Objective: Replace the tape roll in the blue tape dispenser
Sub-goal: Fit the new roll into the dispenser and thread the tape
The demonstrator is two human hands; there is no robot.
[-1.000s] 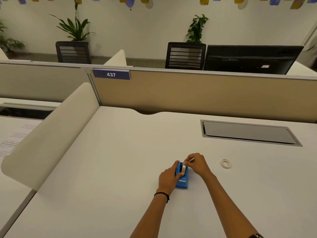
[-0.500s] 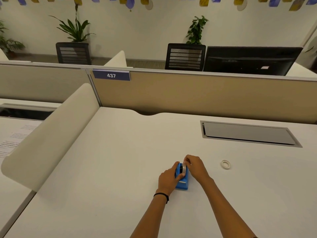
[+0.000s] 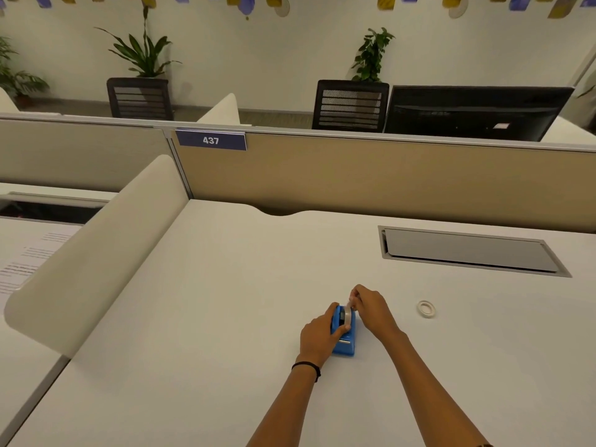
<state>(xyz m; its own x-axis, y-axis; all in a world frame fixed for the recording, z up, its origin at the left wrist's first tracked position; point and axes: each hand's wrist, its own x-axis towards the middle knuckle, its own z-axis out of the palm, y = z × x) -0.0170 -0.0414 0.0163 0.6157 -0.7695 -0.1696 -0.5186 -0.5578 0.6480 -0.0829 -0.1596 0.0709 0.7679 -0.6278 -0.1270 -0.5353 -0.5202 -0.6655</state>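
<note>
A small blue tape dispenser [image 3: 346, 345] stands on the white desk [image 3: 225, 301] near its front middle. A clear tape roll [image 3: 347, 316] sits in its top. My left hand [image 3: 317, 337] wraps the dispenser's left side with the thumb across it. My right hand [image 3: 371, 306] is at the far end of the roll, its fingertips pinching a strip of tape pulled up from the roll. A second small white tape ring [image 3: 426, 308] lies flat on the desk to the right, apart from both hands.
A grey cable hatch [image 3: 471, 251] is set into the desk at the back right. A curved cream divider [image 3: 96, 253] borders the left side and a tan partition [image 3: 387, 179] closes the back. Papers [image 3: 29, 262] lie on the neighbouring desk.
My right hand has lifted slightly at the far end of the roll, drawing a short strip of tape upward. The left hand and dispenser have stayed put.
</note>
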